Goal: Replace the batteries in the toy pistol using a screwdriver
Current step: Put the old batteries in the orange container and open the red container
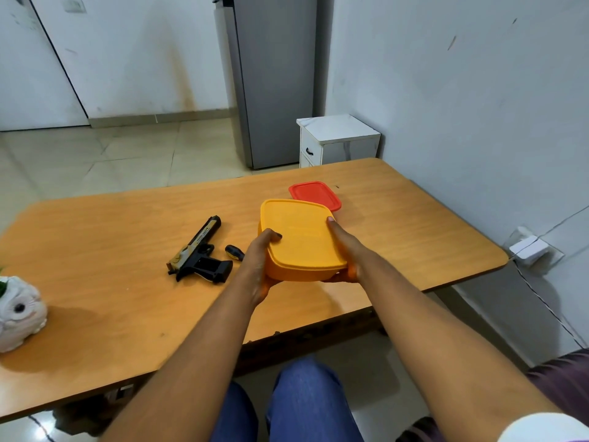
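A black and gold toy pistol [200, 253] lies on the wooden table [111, 237], left of centre. Just right of its grip lies a screwdriver [234, 252] with a black and yellow handle, partly hidden behind my left hand. Both hands hold a yellow lidded container [299, 240] a little above the table. My left hand [259, 256] grips its left side, thumb on the lid. On the right side, my right hand [345, 250] clasps it, thumb lying along the lid. No batteries show.
A red-lidded container [315, 195] rests on the table just behind the yellow one. A white owl-shaped pot [19, 312] stands at the table's left front. A wall runs along the right, with a white cabinet [338, 140] and grey fridge [271, 81] beyond the table.
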